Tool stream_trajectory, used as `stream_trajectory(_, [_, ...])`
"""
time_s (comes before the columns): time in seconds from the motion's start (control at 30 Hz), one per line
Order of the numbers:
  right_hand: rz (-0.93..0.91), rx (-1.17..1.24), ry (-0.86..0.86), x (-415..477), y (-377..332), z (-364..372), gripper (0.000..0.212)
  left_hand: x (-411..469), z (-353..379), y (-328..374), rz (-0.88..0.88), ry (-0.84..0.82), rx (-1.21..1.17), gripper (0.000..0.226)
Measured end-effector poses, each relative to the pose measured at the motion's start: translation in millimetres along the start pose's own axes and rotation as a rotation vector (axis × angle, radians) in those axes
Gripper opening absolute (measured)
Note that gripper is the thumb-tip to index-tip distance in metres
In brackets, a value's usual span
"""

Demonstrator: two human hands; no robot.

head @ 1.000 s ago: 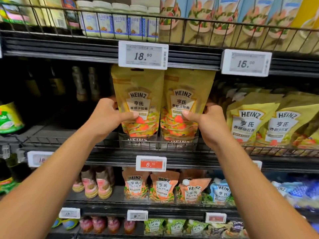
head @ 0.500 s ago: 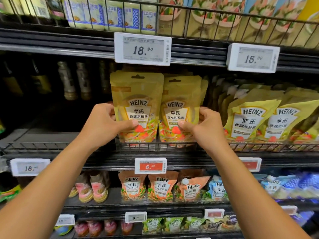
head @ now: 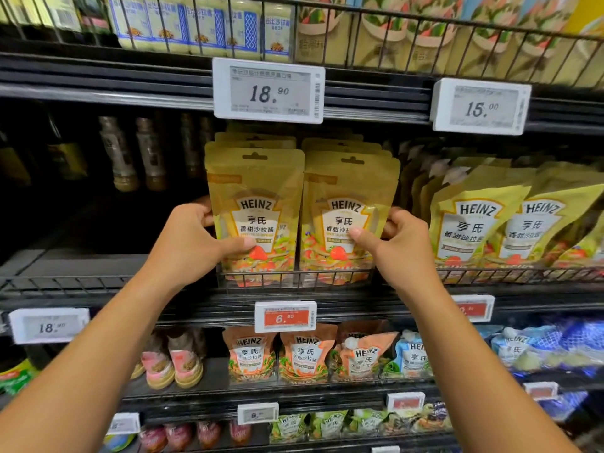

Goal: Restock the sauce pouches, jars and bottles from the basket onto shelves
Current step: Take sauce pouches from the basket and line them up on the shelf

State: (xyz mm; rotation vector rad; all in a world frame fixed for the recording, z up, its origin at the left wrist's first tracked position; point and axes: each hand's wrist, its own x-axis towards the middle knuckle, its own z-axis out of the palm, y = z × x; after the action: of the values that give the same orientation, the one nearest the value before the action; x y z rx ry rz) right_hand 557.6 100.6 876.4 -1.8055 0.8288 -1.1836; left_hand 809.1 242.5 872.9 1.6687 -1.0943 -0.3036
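Two rows of gold Heinz salad-dressing pouches stand upright on the middle shelf behind a low wire rail (head: pixel 294 276). My left hand (head: pixel 192 240) grips the left stack of pouches (head: pixel 258 191), thumb on the front pouch and fingers behind its left edge. My right hand (head: pixel 392 243) grips the right stack of pouches (head: pixel 349 188) the same way from its right side. More gold pouches line up behind each front one. The basket is out of view.
Leaning yellow Heinz pouches (head: pixel 483 220) fill the shelf to the right. Dark bottles (head: pixel 130 152) stand deep at the left, with open shelf in front of them. Price tags (head: pixel 268 91) hang above. Orange pouches (head: pixel 251 354) sit on the shelf below.
The two pouch stacks now stand straighter and sit lower in view as the camera tilted up. Both hands stayed on the stacks' outer edges.
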Motion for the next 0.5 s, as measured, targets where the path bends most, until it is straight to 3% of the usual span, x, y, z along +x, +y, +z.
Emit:
stream_trajectory(0.33, [0.005, 0.009, 0.03, -5.1, 4.6, 2.5, 0.025, -2.8, 1.2, 3.4, -0.015, 0.021, 0.043, 0.036])
stream_trajectory(0.5, [-0.001, 0.01, 0.031, -8.9, 4.6, 1.6, 0.024, -6.6, 3.9, 5.1, -0.024, 0.074, 0.067, 0.053])
